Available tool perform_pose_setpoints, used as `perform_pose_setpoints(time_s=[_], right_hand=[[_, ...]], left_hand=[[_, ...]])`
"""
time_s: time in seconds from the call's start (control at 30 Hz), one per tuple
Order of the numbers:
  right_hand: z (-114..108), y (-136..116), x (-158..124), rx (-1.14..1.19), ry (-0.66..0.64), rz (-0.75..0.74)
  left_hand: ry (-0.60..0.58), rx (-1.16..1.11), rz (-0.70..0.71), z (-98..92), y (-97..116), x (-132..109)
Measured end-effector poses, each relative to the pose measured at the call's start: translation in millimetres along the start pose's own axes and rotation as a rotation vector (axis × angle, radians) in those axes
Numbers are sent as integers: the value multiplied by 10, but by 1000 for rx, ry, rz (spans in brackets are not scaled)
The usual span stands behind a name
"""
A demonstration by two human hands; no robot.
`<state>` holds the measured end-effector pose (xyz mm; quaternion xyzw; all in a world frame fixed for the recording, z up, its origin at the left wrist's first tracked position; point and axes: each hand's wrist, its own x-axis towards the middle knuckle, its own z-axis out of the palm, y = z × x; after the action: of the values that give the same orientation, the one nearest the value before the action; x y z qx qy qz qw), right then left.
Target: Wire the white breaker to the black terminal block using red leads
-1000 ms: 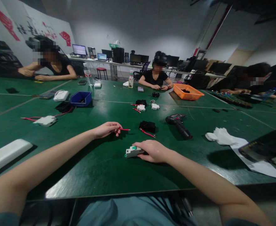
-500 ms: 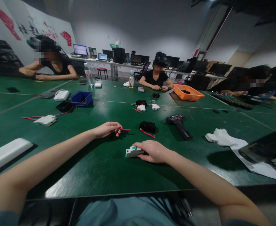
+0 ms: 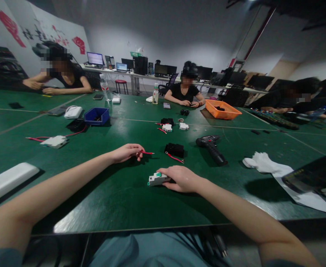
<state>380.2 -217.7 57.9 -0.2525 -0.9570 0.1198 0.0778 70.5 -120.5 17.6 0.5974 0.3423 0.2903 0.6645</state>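
Nothing has visibly been moved; red wire [image 3: 148, 152] is pinched by the left hand [image 3: 129, 152], white module [image 3: 156, 180] by the right hand [image 3: 183, 179]; if that partly hidden wire pinch is loose, slipping could be caused.

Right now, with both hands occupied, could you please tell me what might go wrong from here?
The left hand pinches the red wire, leaving its bare tip free, so it could slip or twist. The right hand holds the white block with one end sticking out, which might tilt if pushed. A short red lead lies just beyond the right hand and could be brushed aside.
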Motion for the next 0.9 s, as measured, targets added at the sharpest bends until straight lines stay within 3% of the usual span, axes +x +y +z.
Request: perform_pose_setpoints(time_s=[0.9], right_hand=[[3, 13, -5, 15, 3, 2]], left_hand=[[-4, 112, 31, -12, -12, 7]])
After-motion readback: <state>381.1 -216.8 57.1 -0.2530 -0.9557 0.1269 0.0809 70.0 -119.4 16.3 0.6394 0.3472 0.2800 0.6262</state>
